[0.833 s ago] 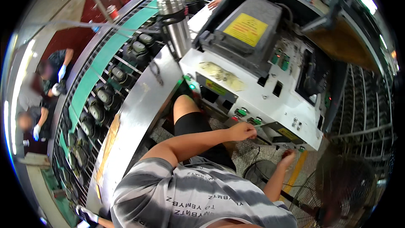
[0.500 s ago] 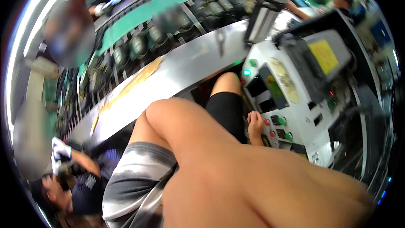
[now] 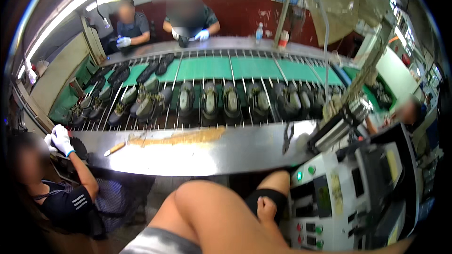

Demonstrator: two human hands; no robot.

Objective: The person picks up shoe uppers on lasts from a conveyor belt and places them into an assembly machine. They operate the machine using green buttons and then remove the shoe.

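Observation:
My right hand [image 3: 267, 209] is curled into a fist by the black shorts [image 3: 278, 199], left of a machine's control panel, with nothing visible in it. Close to the camera, my bare left arm [image 3: 221, 211] bends at the elbow, below a grey and white sleeve [image 3: 157, 242]. Its hand is out of sight. Beyond lies a bare metal ledge [image 3: 249, 157] with dark pliers [image 3: 287, 138] toward its right end and a small orange-handled knife [image 3: 115, 149] toward its left. Neither hand touches these tools.
Several dark shoes [image 3: 210, 101] line the rod conveyor past the ledge. Behind them runs a green belt [image 3: 202, 68]. The machine [image 3: 346, 197] with red and green buttons stands at right. A gloved co-worker [image 3: 70, 197] is at left; two people work across the line.
The view has turned, bringing the conveyor level and the far co-workers into sight. My right hand now appears lower and farther left. Less of my left arm shows.

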